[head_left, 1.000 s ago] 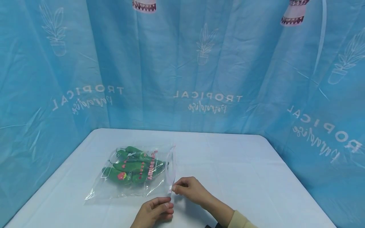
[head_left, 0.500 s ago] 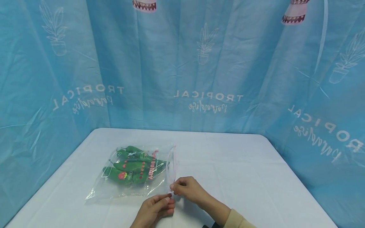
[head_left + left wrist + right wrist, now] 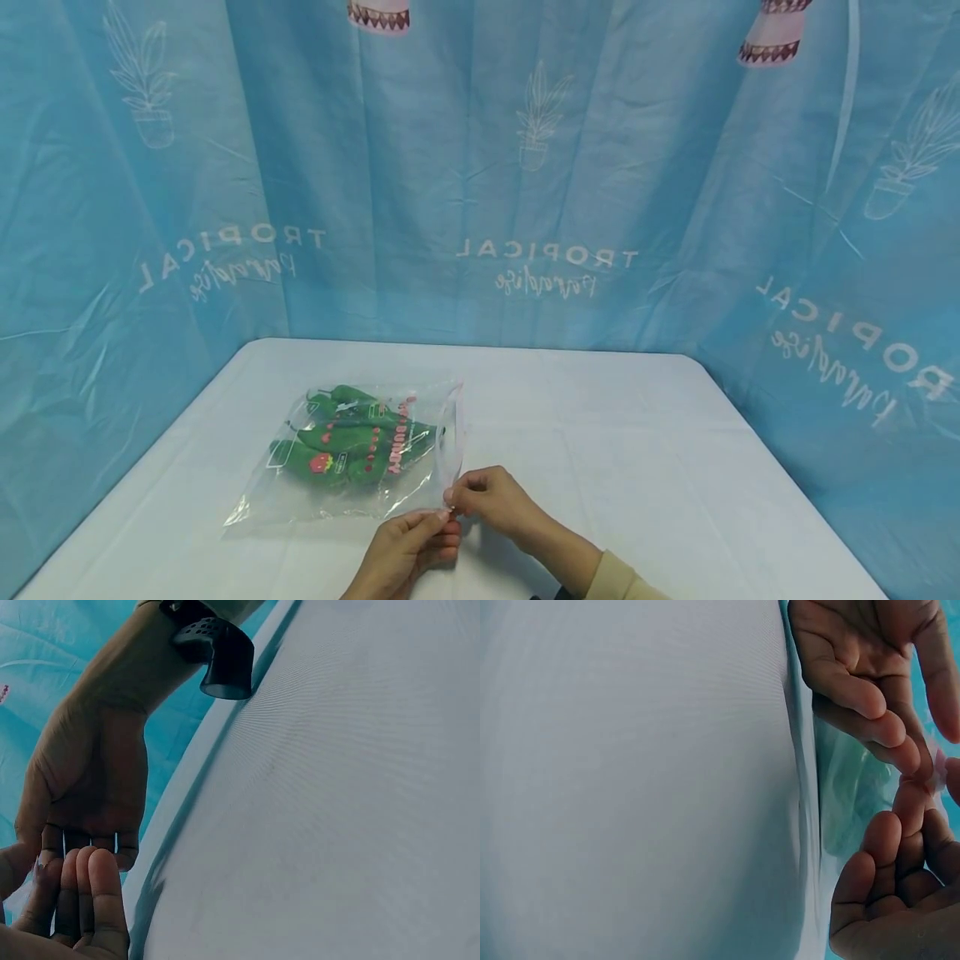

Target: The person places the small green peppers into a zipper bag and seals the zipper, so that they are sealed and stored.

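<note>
A clear plastic zip bag (image 3: pixel 420 492) with red print lies on the left half of the table. Inside it are several long green peppers (image 3: pixel 341 437). At the near corner of the bag's mouth, my right hand (image 3: pixel 498 504) pinches the zip edge between thumb and forefinger. Just below, my left hand (image 3: pixel 408 550) holds the same corner between thumb and fingertips, its other fingers loosely bent. The fingertips of both hands meet there and hide the corner itself. In the right wrist view, a pink bit of the bag's edge (image 3: pixel 939 769) shows between the fingers.
The white-covered table (image 3: pixel 600 450) extends to the right of the bag. A blue printed curtain (image 3: pixel 585 208) surrounds its back and sides. A black wrist-camera mount (image 3: pixel 225 664) sits on the right wrist.
My left hand has moved slightly up to the bag's corner, and its thumb has come down onto it. The right hand has shifted slightly left and stays pinched. The bag lies almost still.
</note>
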`<action>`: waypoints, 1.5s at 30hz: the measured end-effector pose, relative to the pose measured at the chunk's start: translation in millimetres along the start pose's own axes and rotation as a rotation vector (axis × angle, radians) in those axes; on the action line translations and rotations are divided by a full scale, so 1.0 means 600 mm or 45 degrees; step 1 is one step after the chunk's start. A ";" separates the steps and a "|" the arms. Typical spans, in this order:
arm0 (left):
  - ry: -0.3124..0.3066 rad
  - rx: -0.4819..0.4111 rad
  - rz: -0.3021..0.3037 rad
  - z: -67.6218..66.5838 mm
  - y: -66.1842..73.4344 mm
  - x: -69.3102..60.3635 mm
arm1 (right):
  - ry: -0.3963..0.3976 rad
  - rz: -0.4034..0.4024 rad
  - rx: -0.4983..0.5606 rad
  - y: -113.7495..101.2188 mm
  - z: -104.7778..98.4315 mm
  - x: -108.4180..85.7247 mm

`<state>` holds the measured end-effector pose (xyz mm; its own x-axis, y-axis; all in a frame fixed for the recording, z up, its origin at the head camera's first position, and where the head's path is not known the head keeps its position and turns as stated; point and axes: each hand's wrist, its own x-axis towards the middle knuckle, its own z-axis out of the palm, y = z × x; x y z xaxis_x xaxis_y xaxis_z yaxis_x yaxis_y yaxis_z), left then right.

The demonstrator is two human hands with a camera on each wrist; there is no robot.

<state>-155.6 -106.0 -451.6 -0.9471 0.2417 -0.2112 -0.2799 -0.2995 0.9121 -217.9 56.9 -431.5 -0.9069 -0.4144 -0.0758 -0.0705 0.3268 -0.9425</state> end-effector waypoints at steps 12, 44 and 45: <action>-0.021 -0.010 0.017 0.001 0.000 0.006 | -0.016 0.009 0.017 0.001 0.003 -0.001; 0.261 0.087 0.054 0.028 -0.012 0.006 | 0.149 0.046 0.010 0.006 0.001 0.057; 0.268 0.090 0.057 0.028 -0.010 0.005 | 0.153 0.043 0.007 0.005 0.000 0.061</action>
<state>-153.9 -87.9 -451.8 -0.9723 0.0297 -0.2318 -0.2321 -0.2385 0.9430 -251.6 42.7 -437.2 -0.9519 -0.2988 -0.0681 -0.0375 0.3340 -0.9418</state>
